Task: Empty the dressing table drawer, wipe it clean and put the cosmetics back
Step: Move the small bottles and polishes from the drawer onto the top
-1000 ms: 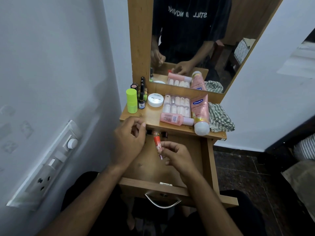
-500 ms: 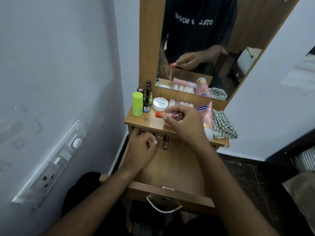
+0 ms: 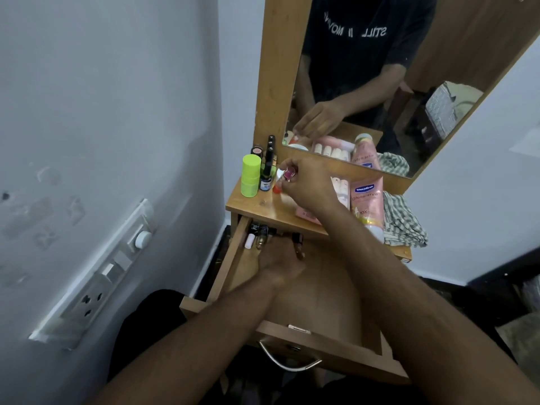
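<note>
Drawer (image 3: 318, 290) pulled open under the tabletop (image 3: 257, 204), mostly bare, with a few small bottles (image 3: 257, 233) at its back left corner.

Head view: the right hand (image 3: 304, 182) is over the tabletop, fingers pinching a slim tube (image 3: 282, 182) with an orange-red cap just above the wood, beside the green container (image 3: 250, 175) and the dark bottles (image 3: 268, 165). The left hand (image 3: 276, 257) reaches into the drawer's back corner among the bottles; its fingers are hidden under the tabletop edge, so I cannot tell whether they grip anything. The lotion tube (image 3: 366, 200), nail set (image 3: 340, 188) and cloth (image 3: 403, 223) lie to the right on the tabletop. Emptying looks nearly finished, wiping not yet begun. Risk: the tabletop's left end is crowded with upright pieces, so setting the tube down could topple one, and the left hand, working half blind, may knock a bottle over or leave one behind.
</note>
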